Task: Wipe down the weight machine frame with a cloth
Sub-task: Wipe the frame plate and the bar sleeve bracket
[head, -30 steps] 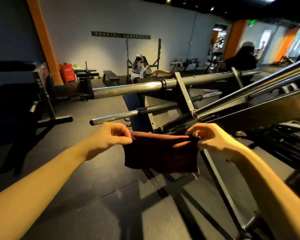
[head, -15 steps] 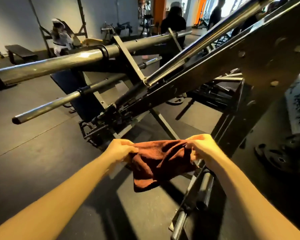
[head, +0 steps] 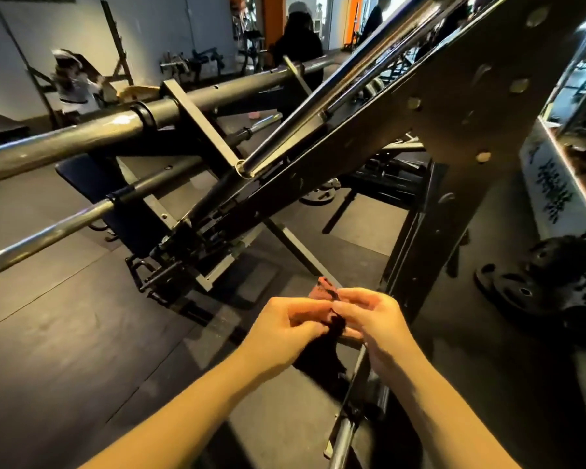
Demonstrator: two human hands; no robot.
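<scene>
Both hands meet low in the middle of the head view, bunching a dark reddish-brown terry cloth [head: 329,292] between them. Left hand [head: 285,324] has fingers curled and pinches the cloth from the left; right hand [head: 369,316] has thumb and fingers closed on it from the right. Cloth is crumpled, no clear long axis at the top; a dark loose part hangs roughly straight down below the hands toward the floor. Most of the cloth is hidden behind the fingers, only a reddish tuft above and a shadowed tail below show, edges blurred. The cloth is held in the air just in front of the black steel weight machine frame [head: 454,123], not plainly touching it. The frame's big drilled beam runs diagonally from lower left to upper right, its upper end cut off by the picture's edge. Chrome guide rods [head: 318,106] lie along the same diagonal just beside the beam. A thick grey horizontal bar [head: 82,137] crosses behind, tilted up to the right, its left end cut off. Black weight plates [head: 521,292] lie on the dark rubber floor [head: 65,333] at right, partly in shadow. A blurred person in dark clothes [head: 298,42] stands far back.
</scene>
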